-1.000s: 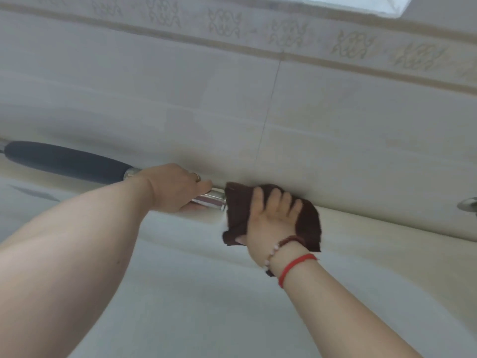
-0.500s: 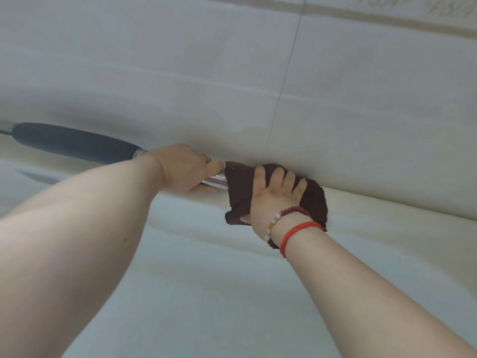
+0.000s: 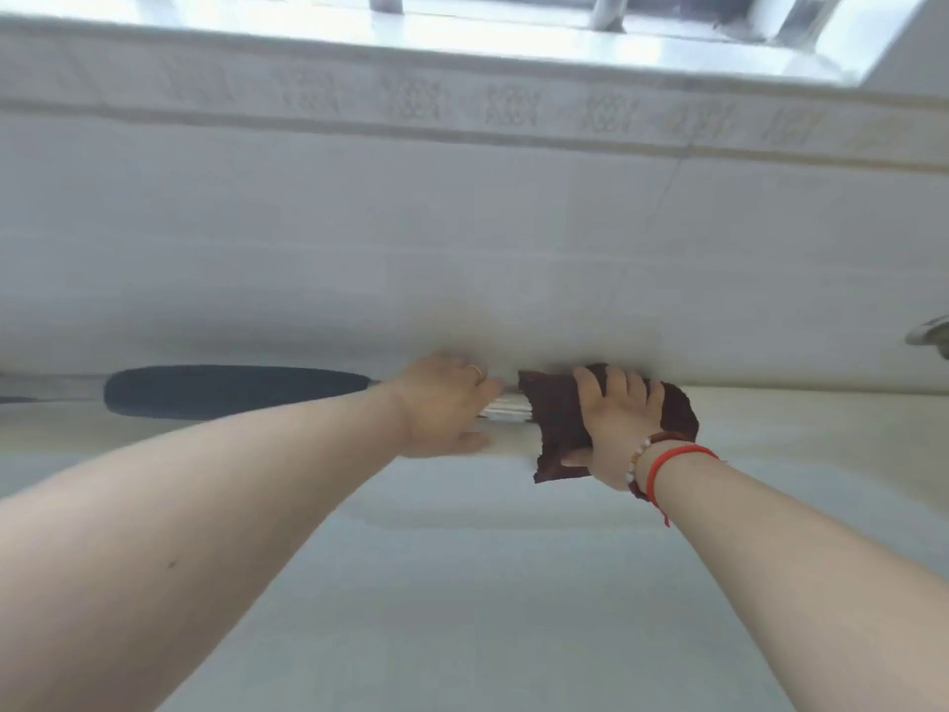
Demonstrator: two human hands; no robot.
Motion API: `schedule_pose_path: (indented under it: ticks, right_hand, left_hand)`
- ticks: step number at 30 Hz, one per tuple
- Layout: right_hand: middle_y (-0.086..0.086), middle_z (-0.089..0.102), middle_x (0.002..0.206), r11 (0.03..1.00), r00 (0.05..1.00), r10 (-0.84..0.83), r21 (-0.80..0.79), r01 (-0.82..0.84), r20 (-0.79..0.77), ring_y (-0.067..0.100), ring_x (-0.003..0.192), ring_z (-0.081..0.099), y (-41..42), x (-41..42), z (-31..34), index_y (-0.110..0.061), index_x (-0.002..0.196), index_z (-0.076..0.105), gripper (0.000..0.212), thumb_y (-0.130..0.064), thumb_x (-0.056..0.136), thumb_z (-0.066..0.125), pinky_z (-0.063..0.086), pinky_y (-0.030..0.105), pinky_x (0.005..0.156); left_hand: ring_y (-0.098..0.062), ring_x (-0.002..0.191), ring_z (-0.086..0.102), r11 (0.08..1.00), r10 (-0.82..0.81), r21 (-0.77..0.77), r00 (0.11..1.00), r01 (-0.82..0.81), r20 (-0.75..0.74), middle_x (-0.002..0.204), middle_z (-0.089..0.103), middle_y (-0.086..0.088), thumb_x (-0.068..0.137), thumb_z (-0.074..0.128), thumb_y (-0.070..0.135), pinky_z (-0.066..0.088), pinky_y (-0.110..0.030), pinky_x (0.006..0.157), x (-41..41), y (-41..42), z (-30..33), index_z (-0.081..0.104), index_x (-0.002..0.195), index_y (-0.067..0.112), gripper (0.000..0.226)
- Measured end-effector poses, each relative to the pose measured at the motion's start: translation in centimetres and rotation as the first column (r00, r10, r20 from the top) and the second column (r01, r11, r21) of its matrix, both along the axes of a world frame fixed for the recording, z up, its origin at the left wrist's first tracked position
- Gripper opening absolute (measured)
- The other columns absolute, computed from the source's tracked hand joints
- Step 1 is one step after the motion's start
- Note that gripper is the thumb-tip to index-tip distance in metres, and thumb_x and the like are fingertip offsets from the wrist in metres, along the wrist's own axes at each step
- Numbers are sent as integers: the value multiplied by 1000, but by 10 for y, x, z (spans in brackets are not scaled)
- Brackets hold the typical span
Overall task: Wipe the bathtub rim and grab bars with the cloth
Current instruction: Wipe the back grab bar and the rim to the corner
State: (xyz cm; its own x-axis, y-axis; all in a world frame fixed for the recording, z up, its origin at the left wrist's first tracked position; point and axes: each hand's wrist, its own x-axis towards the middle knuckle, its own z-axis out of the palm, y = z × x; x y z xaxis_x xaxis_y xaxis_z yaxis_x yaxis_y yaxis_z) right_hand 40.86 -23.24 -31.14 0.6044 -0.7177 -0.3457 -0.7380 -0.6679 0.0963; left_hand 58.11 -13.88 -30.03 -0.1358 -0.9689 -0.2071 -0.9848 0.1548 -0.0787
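A grab bar with a dark grey grip point(image 3: 231, 392) and a chrome end point(image 3: 506, 407) runs along the far bathtub rim point(image 3: 801, 418). My left hand point(image 3: 441, 405) is curled round the chrome part of the bar. Just to its right, my right hand point(image 3: 613, 421) holds a dark brown cloth point(image 3: 557, 423) wrapped over the bar's right end, fingers spread across the top and thumb underneath. The end of the bar under the cloth is hidden.
A pale tiled wall point(image 3: 462, 238) with a patterned border rises behind the rim, and a window sill point(image 3: 513, 38) sits above it. A chrome fitting point(image 3: 929, 334) shows at the right edge. The white inside of the tub point(image 3: 488, 608) lies below my arms.
The camera has tilted up, bringing the patterned border and window into view. Both hands stay on the bar's end, with the cloth in about the same place.
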Motion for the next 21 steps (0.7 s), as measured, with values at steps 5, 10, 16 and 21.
schedule_pose_path:
  ticks: [5,10,16,21]
  right_hand:
    - [15,22,142,999,1000,-12,-42,13,21,33,133,21,2,-1,0,-17,146,8,92,-53,80,61,12,47,114]
    - [15,23,141,999,1000,3,-50,-2,29,33,134,20,-2,-2,-6,-16,146,10,92,-53,79,62,11,48,114]
    - [12,23,141,998,999,26,-60,-24,47,30,133,21,-1,-3,-7,-18,146,11,93,-58,78,60,11,46,113]
    - [15,23,142,996,999,-12,-90,14,31,33,133,21,2,0,-9,-15,146,13,98,-60,75,63,12,50,113]
  left_hand:
    - [-30,109,52,999,3,-46,1000,-2,11,124,53,-8,85,45,54,39,-31,90,75,58,17,34,139,15,68]
    - [-21,86,55,974,225,1,973,-226,-53,108,59,2,87,48,47,42,-28,71,95,66,7,39,124,26,44]
    - [-21,79,52,978,209,11,978,-209,6,103,58,2,89,43,46,36,-28,66,98,67,1,39,118,24,37]
    - [-22,92,58,980,198,7,980,-197,-25,106,58,3,88,42,48,39,-28,68,101,67,-3,39,114,24,36]
